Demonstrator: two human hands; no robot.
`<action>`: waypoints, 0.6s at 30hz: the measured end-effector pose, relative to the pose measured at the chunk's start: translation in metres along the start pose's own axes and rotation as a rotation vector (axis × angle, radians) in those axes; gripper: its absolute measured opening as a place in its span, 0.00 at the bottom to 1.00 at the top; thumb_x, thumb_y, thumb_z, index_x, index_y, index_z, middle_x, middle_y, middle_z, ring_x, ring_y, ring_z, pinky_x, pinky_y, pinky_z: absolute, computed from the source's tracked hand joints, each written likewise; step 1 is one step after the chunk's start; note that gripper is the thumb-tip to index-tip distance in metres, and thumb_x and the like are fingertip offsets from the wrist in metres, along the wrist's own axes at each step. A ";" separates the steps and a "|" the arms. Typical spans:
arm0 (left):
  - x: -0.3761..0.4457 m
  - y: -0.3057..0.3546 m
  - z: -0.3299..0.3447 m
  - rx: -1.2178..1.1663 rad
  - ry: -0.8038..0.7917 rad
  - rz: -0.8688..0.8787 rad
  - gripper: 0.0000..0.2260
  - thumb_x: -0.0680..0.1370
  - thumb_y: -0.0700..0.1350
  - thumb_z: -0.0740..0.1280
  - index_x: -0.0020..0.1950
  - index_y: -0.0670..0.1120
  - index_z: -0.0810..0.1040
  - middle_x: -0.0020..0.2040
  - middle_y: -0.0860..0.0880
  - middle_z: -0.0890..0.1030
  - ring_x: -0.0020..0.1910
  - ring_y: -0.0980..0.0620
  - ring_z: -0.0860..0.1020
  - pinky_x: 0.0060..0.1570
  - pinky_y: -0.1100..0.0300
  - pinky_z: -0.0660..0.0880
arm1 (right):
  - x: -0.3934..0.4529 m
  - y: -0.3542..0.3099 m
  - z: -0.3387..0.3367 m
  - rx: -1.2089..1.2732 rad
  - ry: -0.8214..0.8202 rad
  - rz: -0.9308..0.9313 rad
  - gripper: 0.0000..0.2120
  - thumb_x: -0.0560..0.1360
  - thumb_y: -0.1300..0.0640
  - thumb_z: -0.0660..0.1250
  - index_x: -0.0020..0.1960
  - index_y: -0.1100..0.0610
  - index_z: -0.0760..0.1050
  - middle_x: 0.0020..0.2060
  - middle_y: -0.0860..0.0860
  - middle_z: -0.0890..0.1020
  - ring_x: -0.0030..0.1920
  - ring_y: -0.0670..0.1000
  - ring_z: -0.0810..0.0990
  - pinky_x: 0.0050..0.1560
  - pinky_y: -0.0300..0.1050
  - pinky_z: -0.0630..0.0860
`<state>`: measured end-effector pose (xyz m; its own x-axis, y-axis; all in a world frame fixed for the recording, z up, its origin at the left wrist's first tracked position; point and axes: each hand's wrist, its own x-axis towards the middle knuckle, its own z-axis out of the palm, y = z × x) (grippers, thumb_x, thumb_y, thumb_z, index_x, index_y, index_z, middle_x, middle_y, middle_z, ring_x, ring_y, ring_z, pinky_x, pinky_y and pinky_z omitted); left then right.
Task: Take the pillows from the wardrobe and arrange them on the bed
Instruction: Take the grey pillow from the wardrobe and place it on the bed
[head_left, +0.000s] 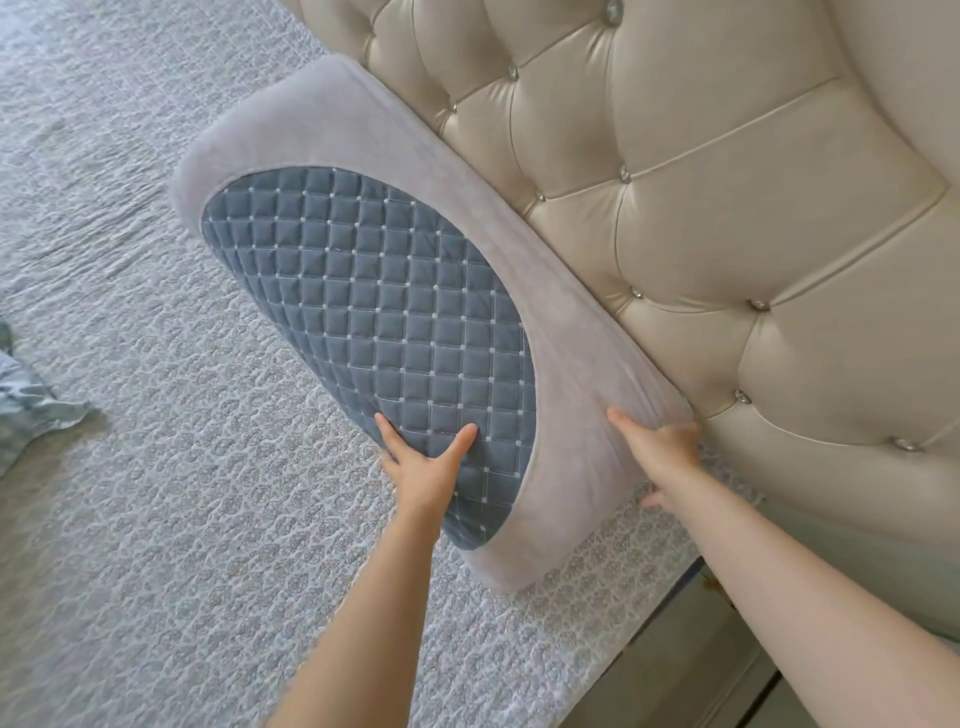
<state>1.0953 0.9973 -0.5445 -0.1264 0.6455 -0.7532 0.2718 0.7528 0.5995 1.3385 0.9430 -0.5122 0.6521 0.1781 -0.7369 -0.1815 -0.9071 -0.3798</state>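
Against the tufted headboard (727, 218), a grey pillow (363, 291) is leaning on the bed (156, 467), left hand (428, 462) pressing spread fingers flat, right hand (660, 447) gripping its edge, apparently squaring it.

From my remote view, the fingers of the right hand (662, 452) are tucked behind the pillow (363, 291); I see only the thumb and one fingertip below, so its grip cannot be confirmed. The left hand (423, 462) lies flat, its fingers partly foreshortened. The pillow's rear face against the tufted headboard (727, 208) is hidden. The headboard is cut off at the top and right edges. A crumpled blue-grey cloth (26, 400) is cropped by the left edge; I cannot identify it. Furniture at the lower right (701, 675) is partly behind the right forearm and indistinct.
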 end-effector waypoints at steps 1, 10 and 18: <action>0.000 -0.001 -0.001 -0.029 0.019 -0.008 0.57 0.64 0.59 0.79 0.79 0.62 0.39 0.79 0.43 0.50 0.75 0.41 0.59 0.70 0.38 0.61 | -0.003 0.004 0.001 0.105 -0.087 0.146 0.52 0.63 0.36 0.75 0.76 0.52 0.52 0.74 0.56 0.61 0.70 0.64 0.65 0.54 0.72 0.73; -0.006 -0.016 0.010 -0.156 -0.008 -0.181 0.61 0.61 0.64 0.79 0.76 0.65 0.34 0.79 0.40 0.56 0.74 0.37 0.62 0.70 0.34 0.63 | 0.000 0.020 0.006 0.242 -0.210 0.277 0.41 0.66 0.37 0.73 0.71 0.53 0.61 0.69 0.60 0.68 0.63 0.67 0.72 0.40 0.76 0.75; -0.028 -0.030 0.014 -0.094 -0.071 -0.246 0.60 0.61 0.64 0.79 0.76 0.67 0.35 0.79 0.46 0.58 0.73 0.36 0.64 0.66 0.31 0.66 | -0.008 0.045 -0.015 0.231 -0.197 0.286 0.35 0.74 0.42 0.68 0.74 0.53 0.57 0.71 0.61 0.67 0.65 0.68 0.72 0.51 0.75 0.73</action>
<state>1.1038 0.9547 -0.5456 -0.1096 0.4331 -0.8947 0.1507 0.8969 0.4157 1.3365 0.8955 -0.5151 0.4020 0.0215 -0.9154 -0.5100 -0.8250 -0.2434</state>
